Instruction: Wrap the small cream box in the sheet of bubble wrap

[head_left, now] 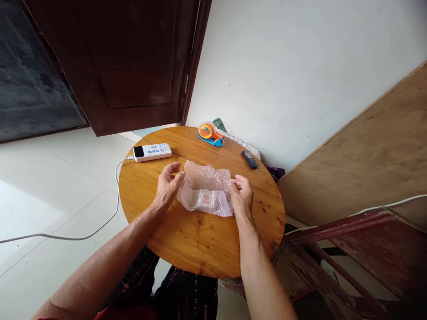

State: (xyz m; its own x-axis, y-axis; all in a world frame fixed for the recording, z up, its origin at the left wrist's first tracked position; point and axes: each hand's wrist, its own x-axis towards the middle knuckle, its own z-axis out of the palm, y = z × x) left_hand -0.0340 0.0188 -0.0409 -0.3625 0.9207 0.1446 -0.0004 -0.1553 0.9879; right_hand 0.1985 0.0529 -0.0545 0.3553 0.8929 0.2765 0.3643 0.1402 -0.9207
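Observation:
A sheet of clear bubble wrap (208, 178) lies on the round wooden table, its near part folded up around a small white packet (206, 198) with red print. The packet shows through the plastic layers. At the wrap's left edge is my left hand (168, 184), fingers curved and thumb apart from them, with nothing visible between. My right hand (242, 193) is at the opposite edge, its thumb and forefinger closed on the rim of the bubble wrap.
The table (187, 249) also bears a white power bank (155, 152) with a cable (113, 209), an orange-and-blue tape dispenser (210, 133), and a dark blurred object (250, 159). A wooden chair (347, 231) stands right; a wall (300, 66) rises behind.

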